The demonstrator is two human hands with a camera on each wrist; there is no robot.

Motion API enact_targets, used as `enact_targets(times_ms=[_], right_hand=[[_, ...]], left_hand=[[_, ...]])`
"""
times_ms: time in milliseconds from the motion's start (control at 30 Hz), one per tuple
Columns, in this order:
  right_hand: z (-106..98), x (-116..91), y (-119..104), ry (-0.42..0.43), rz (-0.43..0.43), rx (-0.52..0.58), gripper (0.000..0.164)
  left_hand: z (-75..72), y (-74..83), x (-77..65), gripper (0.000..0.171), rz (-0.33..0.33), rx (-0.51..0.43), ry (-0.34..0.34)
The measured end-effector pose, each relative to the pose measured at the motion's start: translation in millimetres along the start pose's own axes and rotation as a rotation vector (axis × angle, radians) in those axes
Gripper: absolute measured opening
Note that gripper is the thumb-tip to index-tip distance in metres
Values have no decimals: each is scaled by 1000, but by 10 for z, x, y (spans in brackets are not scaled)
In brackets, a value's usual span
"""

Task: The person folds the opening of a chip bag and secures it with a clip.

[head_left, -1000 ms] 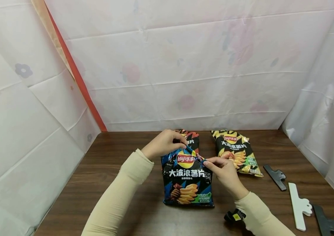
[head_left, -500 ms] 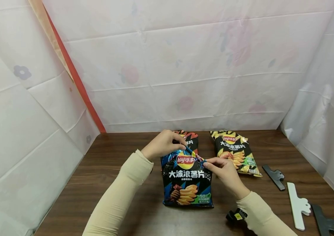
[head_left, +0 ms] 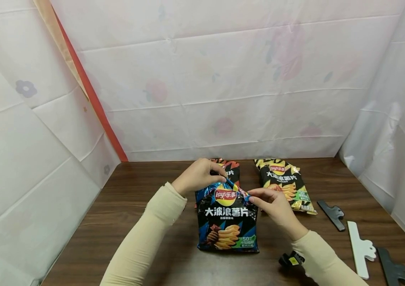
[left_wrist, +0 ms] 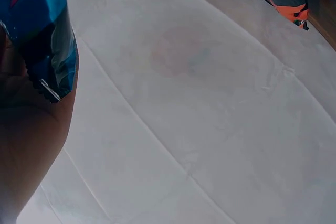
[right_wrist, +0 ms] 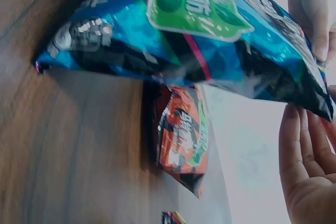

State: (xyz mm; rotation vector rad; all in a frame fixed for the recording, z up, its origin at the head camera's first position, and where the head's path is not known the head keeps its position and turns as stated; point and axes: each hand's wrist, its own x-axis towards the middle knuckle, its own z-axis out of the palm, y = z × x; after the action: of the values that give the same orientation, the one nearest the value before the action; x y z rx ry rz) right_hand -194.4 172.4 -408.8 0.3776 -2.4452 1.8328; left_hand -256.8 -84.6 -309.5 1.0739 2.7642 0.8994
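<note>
A blue and black Lay's chip bag (head_left: 227,232) stands upright on the table, its top between my two hands. My left hand (head_left: 199,175) pinches the top left of the bag, and my right hand (head_left: 275,208) pinches its top right corner. The top edge slants down to the right and looks folded over. In the right wrist view the chip bag (right_wrist: 199,61) looks puffed out, with fingers of the right hand (right_wrist: 307,166) at its top corner. The left wrist view shows just a blue corner of the bag (left_wrist: 50,40) against the hand.
Behind stands a red chip bag (head_left: 233,169), partly hidden; a yellow one (head_left: 284,184) lies to its right. A black clip (head_left: 332,214), a white clip (head_left: 361,248) and a dark clip (head_left: 392,268) lie at the right. A black device (head_left: 290,260) is at my right wrist.
Both hands keep their hold on the blue chip bag's top. The right wrist has shifted slightly right and down, and the view has moved a little. Nothing was let go.
</note>
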Motion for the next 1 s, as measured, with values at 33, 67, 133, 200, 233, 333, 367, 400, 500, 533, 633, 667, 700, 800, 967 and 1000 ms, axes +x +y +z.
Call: enact_targets(times_ms=[33, 67, 133, 200, 233, 333, 367, 400, 500, 533, 633, 667, 700, 800, 967, 1000], right_hand=[[-18, -8, -3, 3, -12, -2, 25], [-36, -14, -5, 5, -26, 7, 26], [-83, -26, -3, -3, -61, 42, 28], [-141, -28, 6, -21, -108, 95, 28], [-172, -26, 11, -28, -134, 109, 27], [-278, -22, 26, -37, -201, 131, 25], [-317, -21, 31, -34, -220, 136, 26], [-359, -22, 37, -32, -237, 135, 26], [-493, -26, 50, -15, -257, 137, 30], [-540, -26, 52, -6, -256, 136, 32], [-686, -31, 56, 44, -243, 23, 35], [-735, -32, 58, 65, -237, -29, 36], [-782, -31, 60, 85, -229, -79, 37], [-920, -34, 67, 135, -207, -197, 38], [-1133, -37, 89, 177, -155, -288, 41], [-1177, -35, 102, 184, -143, -307, 41]], left_hand=[[-1, 3, -2, 11, -2, 1, 0], [0, 3, -3, 11, -2, 3, 0], [2, 1, -5, 10, -1, 5, 0], [8, -2, -7, 10, -2, 4, 0], [11, -3, -9, 10, -2, 5, 0], [20, -4, -13, 11, -4, 9, 1], [23, -5, -15, 11, -3, 9, 1], [24, -6, -18, 11, -2, 8, 1], [30, -7, -22, 11, 3, 8, 5], [32, -7, -22, 12, 6, 8, 6], [36, -11, -22, 12, 11, 6, 13], [37, -12, -22, 12, 13, 5, 15], [37, -13, -23, 12, 13, 4, 15], [37, -15, -21, 12, 15, 9, 14], [31, -3, -17, 13, 24, 21, 6], [31, -2, -16, 14, 26, 24, 6]])
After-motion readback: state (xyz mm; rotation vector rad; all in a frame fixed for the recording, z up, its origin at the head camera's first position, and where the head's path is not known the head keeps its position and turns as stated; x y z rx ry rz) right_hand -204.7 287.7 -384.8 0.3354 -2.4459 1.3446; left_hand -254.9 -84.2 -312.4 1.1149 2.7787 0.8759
